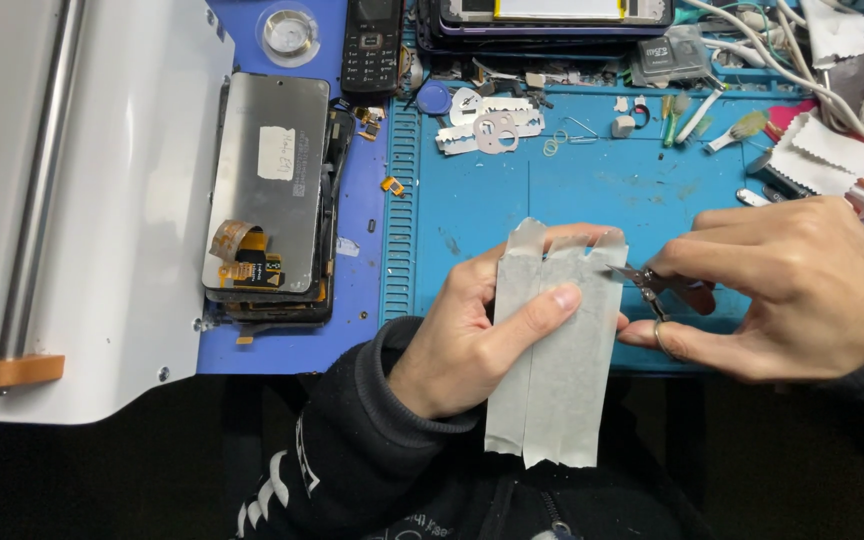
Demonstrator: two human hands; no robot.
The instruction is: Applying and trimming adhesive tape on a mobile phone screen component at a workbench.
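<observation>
My left hand [472,335] holds up a pale grey sheet made of two overlapping strips of tape [557,380], thumb pressed on its front. My right hand [792,285] grips a small pair of scissors [652,283] with dark red handles. The blades touch the sheet's right edge near the top. Both hands hover over the front part of a blue work mat [512,190].
A phone screen assembly [272,195] with orange flex cables lies left of the mat. A white machine [82,200] with a metal rod fills the far left. A keypad phone [372,45], razor blades [487,125], picks, cables and paper scraps crowd the back.
</observation>
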